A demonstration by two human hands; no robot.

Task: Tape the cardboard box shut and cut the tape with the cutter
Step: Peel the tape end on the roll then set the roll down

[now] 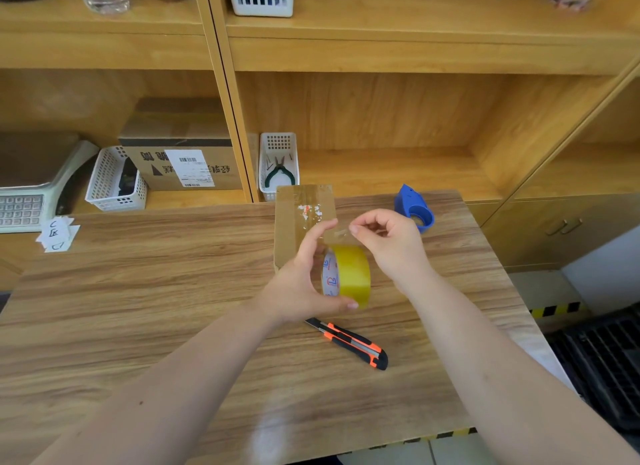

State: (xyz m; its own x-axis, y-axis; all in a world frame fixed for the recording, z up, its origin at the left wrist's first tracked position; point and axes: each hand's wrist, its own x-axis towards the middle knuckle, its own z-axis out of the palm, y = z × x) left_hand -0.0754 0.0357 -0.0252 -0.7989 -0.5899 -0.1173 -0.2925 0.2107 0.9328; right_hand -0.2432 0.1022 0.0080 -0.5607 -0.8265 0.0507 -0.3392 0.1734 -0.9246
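A flat brown cardboard box (298,215) lies on the wooden table (138,308), with torn label scraps on its top. Just in front of it, my left hand (304,284) grips a yellowish roll of packing tape (349,274) held upright above the table. My right hand (391,239) pinches the clear free end of the tape (341,234), lifted a short way off the roll. An orange and black cutter (349,343) rests on the table under my left wrist, untouched.
A blue tape dispenser (414,206) stands right of the box. Behind the table, wooden shelves hold white baskets (278,163), one with pliers, a printed carton (183,159) and a scale (31,187). Paper slips (57,234) lie at far left.
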